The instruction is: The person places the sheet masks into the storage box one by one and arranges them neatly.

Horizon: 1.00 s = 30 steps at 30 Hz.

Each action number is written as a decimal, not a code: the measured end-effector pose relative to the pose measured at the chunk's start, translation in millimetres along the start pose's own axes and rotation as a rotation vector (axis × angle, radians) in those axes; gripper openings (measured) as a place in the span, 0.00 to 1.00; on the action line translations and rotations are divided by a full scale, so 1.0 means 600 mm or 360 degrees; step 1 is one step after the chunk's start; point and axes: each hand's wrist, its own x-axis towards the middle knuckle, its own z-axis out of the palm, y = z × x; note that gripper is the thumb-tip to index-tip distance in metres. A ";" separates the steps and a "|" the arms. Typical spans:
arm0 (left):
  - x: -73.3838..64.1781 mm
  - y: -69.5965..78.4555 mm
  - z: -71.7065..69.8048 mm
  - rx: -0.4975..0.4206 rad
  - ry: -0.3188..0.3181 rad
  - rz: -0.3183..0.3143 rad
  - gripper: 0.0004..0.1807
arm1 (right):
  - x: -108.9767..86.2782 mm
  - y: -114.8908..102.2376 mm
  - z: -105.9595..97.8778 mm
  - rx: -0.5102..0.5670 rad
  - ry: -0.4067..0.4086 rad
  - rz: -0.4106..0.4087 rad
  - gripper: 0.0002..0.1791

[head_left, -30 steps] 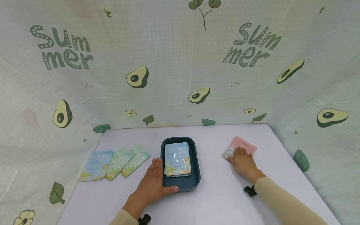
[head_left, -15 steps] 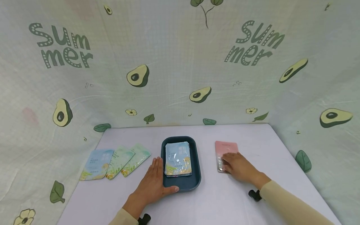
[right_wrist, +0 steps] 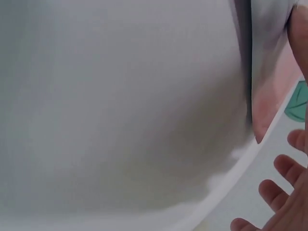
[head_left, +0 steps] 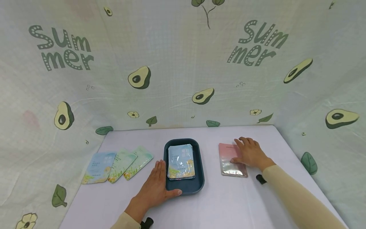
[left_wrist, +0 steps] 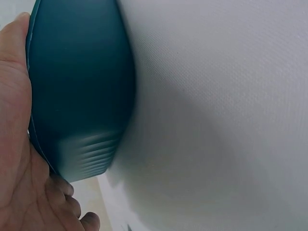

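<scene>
My left hand [head_left: 151,190] rests along the left rim of a dark blue tray [head_left: 187,187], fingers straight and thumb over the near corner. In the left wrist view the palm lies against the tray's side wall [left_wrist: 82,72]. Inside the tray is a stack of light blue sachets [head_left: 180,160]. On the right, a flat pink and silver sachet [head_left: 230,168] lies squared to the tray, apparently with more beneath it. My right hand [head_left: 251,155] is over its right side, thumb touching the top. The other fingers [right_wrist: 276,192] are spread, off the sachet in the right wrist view.
A blue sachet [head_left: 98,167] and two green sachets [head_left: 121,165] [head_left: 138,162] lie fanned at the left of the white table [head_left: 211,206]. A printed cloth [head_left: 171,47] hangs behind and along both sides.
My right hand has brought the pink sachet left and turned it straight. Its fingers have since come off the top and spread toward the far side. The left hand stays put.
</scene>
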 end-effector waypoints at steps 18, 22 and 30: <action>0.001 -0.003 0.005 -0.0009 0.0009 0.0010 0.75 | 0.011 -0.003 0.005 0.0200 -0.0001 -0.0016 0.49; 0.000 -0.004 0.005 -0.0006 0.0018 0.0014 0.75 | 0.011 -0.015 0.002 0.0307 -0.0074 0.0078 0.49; -0.001 -0.003 0.004 -0.0022 0.0020 0.0007 0.76 | 0.001 -0.034 0.001 0.0400 0.0065 0.0001 0.55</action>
